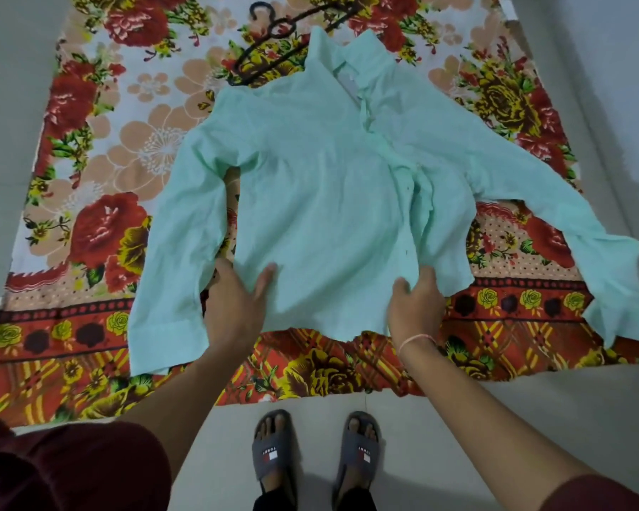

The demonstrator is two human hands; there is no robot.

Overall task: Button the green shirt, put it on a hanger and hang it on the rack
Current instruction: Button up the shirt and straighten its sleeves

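The pale green shirt [321, 201] lies front up on a flowered cloth, collar away from me, both sleeves spread out. Its button placket runs down the right of centre and gapes open in the lower part. My left hand [237, 304] grips the hem at the shirt's lower left, thumb on top of the fabric. My right hand [415, 307] holds the hem at the lower right, just below the placket. A black hanger [273, 42] lies on the cloth beyond the collar, partly hidden under the shirt. No rack is in view.
The flowered cloth [100, 223] is spread on a pale tiled floor [476, 429]. My feet in grey slippers [273, 455] stand at its near edge. A wall runs along the right side [620, 86].
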